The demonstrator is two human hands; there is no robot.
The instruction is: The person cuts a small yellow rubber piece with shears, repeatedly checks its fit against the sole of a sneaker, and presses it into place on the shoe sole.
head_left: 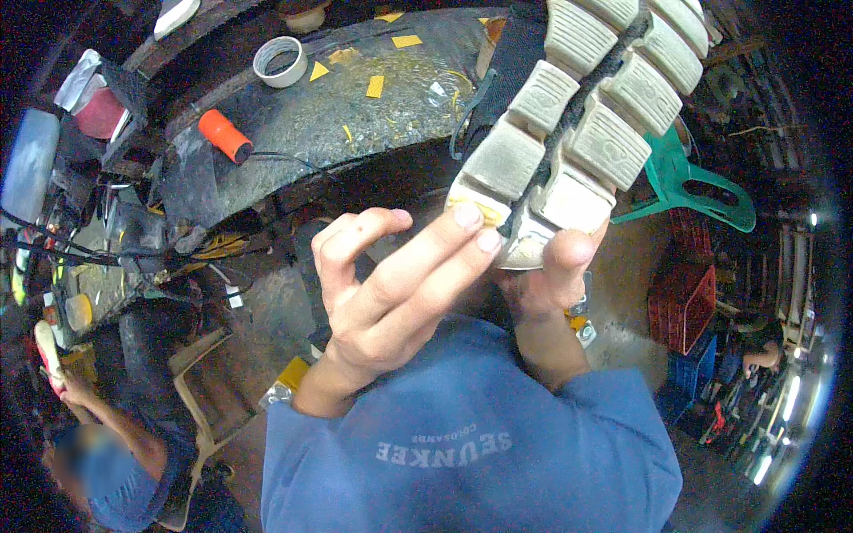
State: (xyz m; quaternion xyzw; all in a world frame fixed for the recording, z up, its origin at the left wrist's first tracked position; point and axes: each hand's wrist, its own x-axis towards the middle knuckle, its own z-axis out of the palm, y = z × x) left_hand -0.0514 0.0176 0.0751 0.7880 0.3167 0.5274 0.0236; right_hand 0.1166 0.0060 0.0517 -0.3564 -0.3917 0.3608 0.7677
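A shoe (pixel 609 147) with a chunky pale, segmented sole is held sole up, slanting toward the upper right. My right hand (pixel 555 275) grips it around the near end, with the thumb on the sole's edge. A small yellow piece (pixel 491 214) lies on the tread near that end. Two outstretched fingers of my left hand (pixel 382 302) press on the yellow piece and the sole beside it. Another finger of that hand is bent and raised clear of the shoe. Most of the shoe's dark upper is hidden behind the sole.
A dark worktop (pixel 355 115) bears a roll of tape (pixel 280 62), an orange cylindrical tool (pixel 225 136) with a cable, and several yellow scraps (pixel 376 86). A green plastic chair (pixel 702 182) and red crate (pixel 684 306) stand right. A co-worker (pixel 124 462) holds a shoe at lower left.
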